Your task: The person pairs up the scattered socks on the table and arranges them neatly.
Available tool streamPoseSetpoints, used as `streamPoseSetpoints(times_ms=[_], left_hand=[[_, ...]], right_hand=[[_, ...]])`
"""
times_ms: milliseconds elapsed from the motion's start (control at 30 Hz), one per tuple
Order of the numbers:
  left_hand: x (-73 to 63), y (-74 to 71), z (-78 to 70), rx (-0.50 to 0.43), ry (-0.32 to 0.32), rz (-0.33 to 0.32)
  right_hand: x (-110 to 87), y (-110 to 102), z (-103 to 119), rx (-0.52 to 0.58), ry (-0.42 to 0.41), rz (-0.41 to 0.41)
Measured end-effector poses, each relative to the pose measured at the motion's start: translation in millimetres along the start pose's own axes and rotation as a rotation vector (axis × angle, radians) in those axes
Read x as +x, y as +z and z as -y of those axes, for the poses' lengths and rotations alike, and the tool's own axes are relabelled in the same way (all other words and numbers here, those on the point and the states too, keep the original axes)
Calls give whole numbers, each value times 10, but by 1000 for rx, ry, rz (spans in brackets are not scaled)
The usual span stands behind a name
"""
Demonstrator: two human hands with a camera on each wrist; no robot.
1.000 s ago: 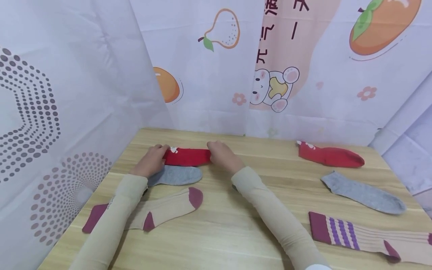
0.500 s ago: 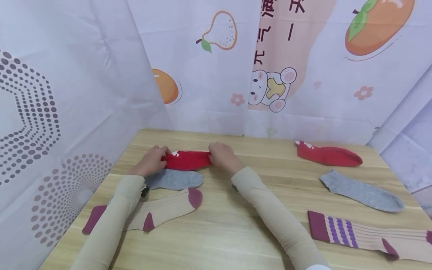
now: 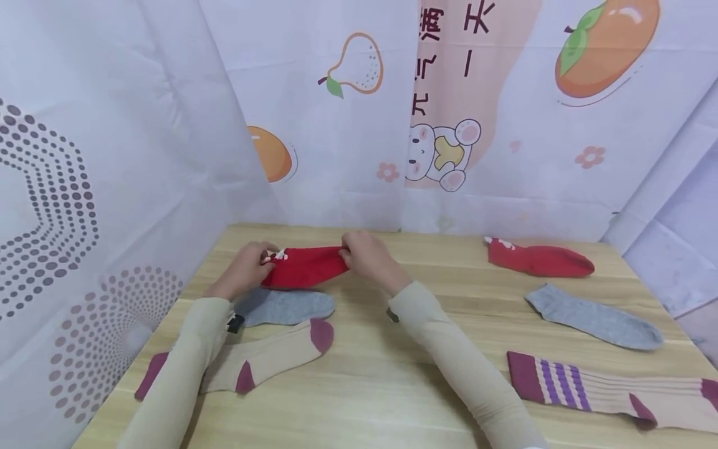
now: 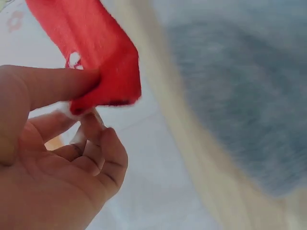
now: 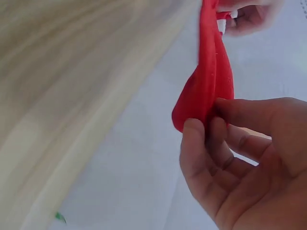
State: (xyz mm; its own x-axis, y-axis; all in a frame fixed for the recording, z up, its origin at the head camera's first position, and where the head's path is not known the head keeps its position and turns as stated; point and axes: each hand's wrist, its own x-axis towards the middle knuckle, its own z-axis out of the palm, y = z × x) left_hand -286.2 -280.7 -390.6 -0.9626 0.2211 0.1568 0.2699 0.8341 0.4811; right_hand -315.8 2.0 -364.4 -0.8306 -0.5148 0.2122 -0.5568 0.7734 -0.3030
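The left hand [image 3: 242, 272] and right hand [image 3: 368, 259] pinch a red sock [image 3: 305, 268] before a curtain [image 3: 348, 143] reading, apparently, "元气满" and "一天".

A wood-grain tabletop [image 3: 387, 386] fills the lower frame. Behind it hangs a white curtain [image 3: 331, 206], printed with an outlined pear [image 3: 359, 65] at upper centre, an orange fruit [image 3: 608, 53] at upper right and a sideways cartoon animal [image 3: 443, 156] right of centre. Dot patterns [image 3: 76, 195] mark the white cloth [image 3: 134, 125] at far left.
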Motion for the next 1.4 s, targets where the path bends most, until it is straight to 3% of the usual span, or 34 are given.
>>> streamPoseSetpoints(times_ms=[167,300,400,700,867,1033,1133,1400], left_hand=[[-10,-105,-123,-51,-3,-23],[-17,-152,-192,-198,-60,25],[-21,-152,-231,-275,-69,59],[-48,-166,-324,-489,23,70],[-52,-165,-427,-445,45,67],[-44,-155,-559,-384,43,98],[-35,-127,-628,-380,77,114],[-126,-24,-810,-354,161,233]], right_hand=[[-134,-148,-68,-38,50,-24],[-235,-211,-140,-75,72,-34],[-298,-232,-202,-82,73,-41],[-463,-307,-311,1,96,-52],[-573,-389,-366,70,97,-64],[-696,-488,-435,68,78,-77],[-785,-527,-469,71,80,-85],[-1068,-525,-561,32,53,-73]])
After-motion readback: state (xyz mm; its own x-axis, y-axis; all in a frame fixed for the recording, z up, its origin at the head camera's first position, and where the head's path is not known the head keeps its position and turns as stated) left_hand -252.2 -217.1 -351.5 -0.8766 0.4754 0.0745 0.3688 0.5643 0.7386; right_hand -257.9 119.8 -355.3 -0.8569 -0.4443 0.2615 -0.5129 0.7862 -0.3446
